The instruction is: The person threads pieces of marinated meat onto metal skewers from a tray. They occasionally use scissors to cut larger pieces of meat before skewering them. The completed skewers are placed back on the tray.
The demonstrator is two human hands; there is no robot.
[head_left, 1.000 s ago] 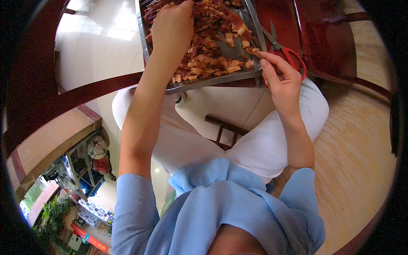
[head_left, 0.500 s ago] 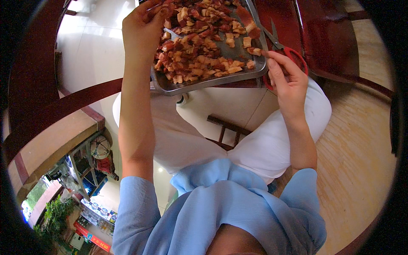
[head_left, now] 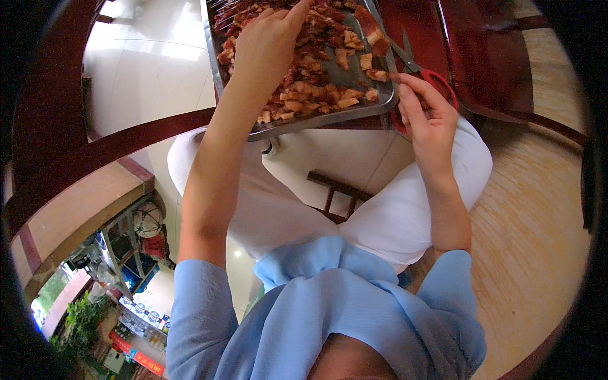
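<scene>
Holds left hand [head_left: 269, 45] over tray [head_left: 326, 120], above chopped meat [head_left: 310, 85] spread inside; cannot tell opening or hold of left grip, fingers partly hidden. Holds right hand [head_left: 432, 120] just beside tray's near right corner, thumb and forefinger pinched together, seemingly on something slim [head_left: 392, 68], too blurred to name; probably pinched for fine control. Note thin metal rods [head_left: 223, 7] at tray's far left, likely grouped for easy reach. Also scissors [head_left: 413, 64] right of tray, on dark red tabletop [head_left: 423, 22], probably set aside yet handy. Raised rim likely for containing loose pieces.
</scene>
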